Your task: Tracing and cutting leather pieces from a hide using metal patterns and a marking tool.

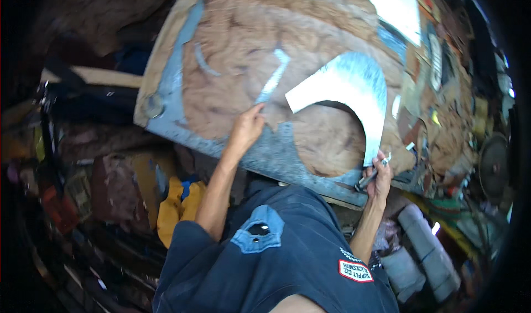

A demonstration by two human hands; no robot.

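Note:
My left hand [247, 128] is closed on the lower end of a narrow, bent strip of shiny sheet metal [272, 83], which points away from me over the worktable. At the table's near right edge my right hand [378, 176] is closed around a small metal tool with a dark end [363, 183]; its exact kind is hard to make out. The fingers of that hand also meet the lower tip of a broad, crescent-shaped piece of sheet metal [362, 83]. A grey metal sheet with a curved cut-out [264, 153] lies along the near edge, between my hands.
The worktable has a worn brown top [243, 30]. A thin curved metal offcut [205, 61] lies at its left, and a round metal piece [154, 107] sits on the left corner. Yellow cloth [176, 210] is below left. Grey rolls [428, 252] stand below right, amid clutter.

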